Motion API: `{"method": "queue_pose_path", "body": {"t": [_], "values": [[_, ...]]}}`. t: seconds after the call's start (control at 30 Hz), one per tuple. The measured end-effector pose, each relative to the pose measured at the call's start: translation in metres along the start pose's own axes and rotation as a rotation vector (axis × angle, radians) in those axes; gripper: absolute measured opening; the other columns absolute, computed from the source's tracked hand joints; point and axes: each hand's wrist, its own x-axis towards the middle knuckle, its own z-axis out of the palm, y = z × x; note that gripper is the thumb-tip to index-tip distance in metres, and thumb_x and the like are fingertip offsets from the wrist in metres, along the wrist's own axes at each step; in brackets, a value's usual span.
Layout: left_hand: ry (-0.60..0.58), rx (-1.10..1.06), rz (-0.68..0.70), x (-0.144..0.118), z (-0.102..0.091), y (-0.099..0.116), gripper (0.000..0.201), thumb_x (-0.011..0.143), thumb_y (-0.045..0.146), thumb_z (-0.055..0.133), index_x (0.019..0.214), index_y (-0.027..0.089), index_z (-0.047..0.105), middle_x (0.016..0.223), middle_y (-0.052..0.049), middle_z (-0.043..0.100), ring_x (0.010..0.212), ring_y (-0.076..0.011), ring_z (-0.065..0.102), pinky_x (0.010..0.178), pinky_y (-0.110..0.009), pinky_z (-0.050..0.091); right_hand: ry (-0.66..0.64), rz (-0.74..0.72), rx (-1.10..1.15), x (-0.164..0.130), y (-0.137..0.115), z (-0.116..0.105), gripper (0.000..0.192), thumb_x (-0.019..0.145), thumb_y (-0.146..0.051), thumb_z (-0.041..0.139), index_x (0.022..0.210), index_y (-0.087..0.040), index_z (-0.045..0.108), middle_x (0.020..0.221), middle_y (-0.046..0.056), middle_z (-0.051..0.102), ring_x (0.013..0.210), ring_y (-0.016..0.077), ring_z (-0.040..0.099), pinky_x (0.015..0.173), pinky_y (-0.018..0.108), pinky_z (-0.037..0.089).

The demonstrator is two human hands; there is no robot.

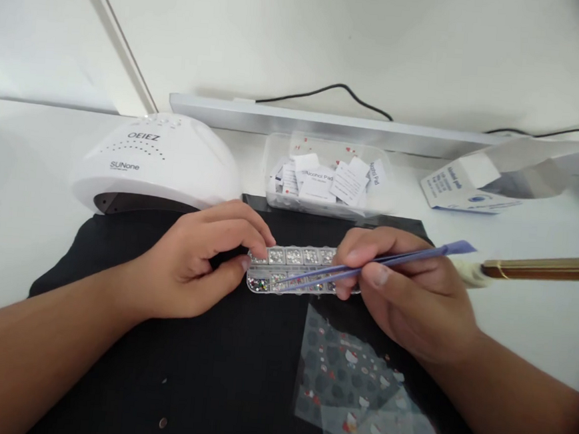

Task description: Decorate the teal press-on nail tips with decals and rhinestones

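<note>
Sticker sheets (356,389) nearest, flat on black mat (217,372). Right hand (404,293): fingers pinched on purple tweezers (381,263), tips down in the clear rhinestone box (292,271) at mat centre. Left hand (200,260): fingers gripping the box's left end. Behind: white nail lamp (158,163), tub of alcohol pads (327,176) on tabletop (537,310).

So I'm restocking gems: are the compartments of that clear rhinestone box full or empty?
Stocked: the clear plastic rhinestone box shows sparkling stones in every visible compartment; how full each is, cannot tell.
</note>
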Motion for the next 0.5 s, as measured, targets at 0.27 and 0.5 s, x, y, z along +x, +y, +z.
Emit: {"method": "queue_pose_path", "body": {"t": [0.27, 0.5], "values": [[-0.205, -0.012, -0.018, 0.0001, -0.0006, -0.0049, 0.028, 0.073, -0.002, 0.048, 0.094, 0.014, 0.06, 0.101, -0.006, 0.061, 0.094, -0.0135, 0.056, 0.084, -0.025, 0.046, -0.152, -0.112, -0.346, -0.0035, -0.0038, 0.0006, 0.011, 0.092, -0.019, 0.057, 0.094, -0.024, 0.066, 0.074, -0.001, 0.059, 0.067, 0.0124, 0.055, 0.06, 0.029, 0.044], [-0.198, -0.006, 0.042, -0.001, -0.0001, -0.0053, 0.025, 0.077, -0.002, 0.047, 0.087, 0.016, 0.061, 0.107, -0.006, 0.061, 0.096, -0.015, 0.056, 0.085, -0.028, 0.044, -0.2, -0.159, -0.454, -0.0006, -0.0079, 0.001, 0.013, 0.089, -0.013, 0.056, 0.093, -0.022, 0.065, 0.073, -0.001, 0.059, 0.065, 0.0122, 0.055, 0.057, 0.028, 0.044]]}}
